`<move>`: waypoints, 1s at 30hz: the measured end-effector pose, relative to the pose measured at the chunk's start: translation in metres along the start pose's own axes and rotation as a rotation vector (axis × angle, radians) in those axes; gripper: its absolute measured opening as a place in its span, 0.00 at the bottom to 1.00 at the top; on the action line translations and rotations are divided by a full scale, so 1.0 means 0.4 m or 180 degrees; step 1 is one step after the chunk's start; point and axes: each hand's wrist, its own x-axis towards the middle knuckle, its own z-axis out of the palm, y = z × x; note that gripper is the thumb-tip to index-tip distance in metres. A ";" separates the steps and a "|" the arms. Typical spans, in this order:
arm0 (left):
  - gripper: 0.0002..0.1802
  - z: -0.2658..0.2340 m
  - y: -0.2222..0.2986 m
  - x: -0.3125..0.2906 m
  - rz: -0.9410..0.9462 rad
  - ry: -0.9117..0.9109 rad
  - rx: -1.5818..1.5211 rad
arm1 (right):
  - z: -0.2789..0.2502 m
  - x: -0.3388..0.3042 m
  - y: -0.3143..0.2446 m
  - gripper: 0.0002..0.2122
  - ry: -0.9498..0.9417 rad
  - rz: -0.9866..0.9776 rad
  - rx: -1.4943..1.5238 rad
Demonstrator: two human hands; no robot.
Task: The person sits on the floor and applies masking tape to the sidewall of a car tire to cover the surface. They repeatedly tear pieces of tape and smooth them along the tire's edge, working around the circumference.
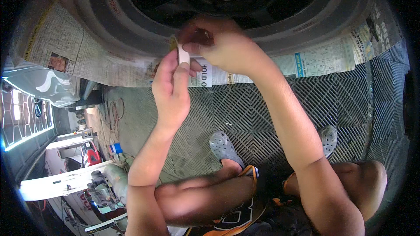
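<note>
Toward eleven o'clock, just short of the wheel, the left hand had its thumb and fingers pinched on what looked like a small roll of tape, its pale band facing up. The right hand hung at twelve, fingers curled close beside the roll; blur hid whether they gripped anything, so I could not tell.

The likeliest trouble was a slip: the roll seemed held near its edge, and a sharp tug from the right hand might have twisted it loose — onto the newspaper or over its edge to the floor grating. A loose strip, if one came away, could have stuck to the paper, since both hands worked so near it. Wrists leaning forward might also have crumpled the sheets.

As for edges, the paper ran from ten o'clock round to two, between wheel and grating. Room for moving lay mostly back toward six — grating showed between the paper and the left shoe — while the wheel's curve closed off twelve. The hose at nine and the machine near eight sat well apart from the hands.
</note>
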 end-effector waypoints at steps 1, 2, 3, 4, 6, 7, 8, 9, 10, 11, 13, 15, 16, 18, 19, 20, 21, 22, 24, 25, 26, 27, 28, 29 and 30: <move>0.18 0.002 -0.008 -0.001 0.0061 0.0007 -0.0054 | -0.011 0.002 -0.008 0.11 -0.0022 0.0007 0.0021; 0.19 0.003 -0.014 -0.004 0.0115 0.0017 -0.0033 | -0.021 0.003 -0.010 0.12 -0.0043 0.0014 0.0042; 0.19 0.005 -0.020 -0.007 0.0168 0.0028 -0.0011 | -0.026 0.003 0.000 0.12 -0.0017 -0.0077 0.0038; 0.19 0.002 -0.021 -0.005 0.0241 0.0038 0.0042 | -0.026 0.010 0.006 0.13 0.0014 -0.0198 0.0054; 0.19 0.006 -0.022 -0.004 0.0267 0.0027 0.0115 | -0.030 0.013 0.015 0.14 0.0063 -0.0317 0.0038; 0.19 0.006 -0.023 -0.004 0.0279 0.0021 0.0166 | -0.032 0.011 0.013 0.14 0.0084 -0.0318 0.0016; 0.18 0.009 -0.024 -0.002 0.0236 0.0029 0.0110 | -0.031 0.009 0.011 0.14 0.0103 -0.0320 -0.0003; 0.18 0.013 -0.025 0.000 0.0192 0.0039 0.0056 | -0.029 0.007 0.011 0.13 0.0090 -0.0447 -0.0070; 0.18 0.016 -0.024 0.002 0.0150 0.0048 -0.0001 | -0.028 0.004 0.012 0.12 0.0078 -0.0573 -0.0139; 0.18 0.015 -0.022 0.002 0.0147 0.0066 0.0056 | -0.024 0.003 0.011 0.12 0.0066 -0.0700 -0.0205; 0.18 0.012 -0.021 0.003 0.0145 0.0096 0.0162 | -0.008 0.001 0.017 0.10 0.0370 -0.1141 -0.0888; 0.17 0.014 -0.023 0.008 0.0183 0.0109 0.0197 | 0.000 -0.003 0.018 0.09 0.0579 -0.1330 -0.1229; 0.17 0.014 -0.026 0.008 0.0207 0.0123 0.0196 | 0.007 -0.009 0.013 0.09 0.0617 -0.1297 -0.1208; 0.16 0.015 -0.024 0.007 0.0254 0.0132 0.0250 | 0.012 -0.011 0.010 0.08 0.0645 -0.1222 -0.1219; 0.15 0.020 -0.017 0.011 0.0284 0.0125 0.0288 | 0.005 -0.009 0.009 0.07 0.0638 -0.1181 -0.1272; 0.14 0.023 -0.013 0.013 0.0315 0.0118 0.0325 | 0.002 -0.007 0.007 0.07 0.0632 -0.1140 -0.1325; 0.14 0.024 -0.015 0.013 0.0278 0.0105 0.0283 | 0.003 -0.007 0.004 0.07 0.0642 -0.1139 -0.1324; 0.14 0.022 -0.016 0.010 0.0234 0.0093 0.0256 | 0.008 -0.008 0.000 0.08 0.0652 -0.1139 -0.1305; 0.14 0.014 -0.020 0.006 0.0167 0.0059 0.0220 | 0.016 -0.006 0.002 0.08 0.0631 -0.1146 -0.1301; 0.13 0.016 -0.027 0.008 0.0152 0.0026 0.0194 | 0.015 -0.006 0.013 0.08 0.0611 -0.1149 -0.1336; 0.13 0.016 -0.030 0.010 0.0136 -0.0008 0.0169 | 0.014 -0.006 0.022 0.07 0.0593 -0.1153 -0.1369; 0.13 0.016 -0.027 0.010 0.0094 -0.0014 0.0185 | 0.016 -0.008 0.031 0.07 0.0604 -0.1053 -0.1276; 0.13 0.013 -0.023 0.006 0.0038 -0.0026 0.0210 | 0.027 -0.009 0.032 0.07 0.0614 -0.0943 -0.1170; 0.13 0.010 -0.022 0.004 -0.0018 -0.0038 0.0236 | 0.032 -0.011 0.032 0.07 0.0626 -0.0833 -0.1063; 0.13 0.006 -0.023 0.002 -0.0020 -0.0059 0.0251 | 0.030 -0.013 0.031 0.07 0.0547 -0.0756 -0.1057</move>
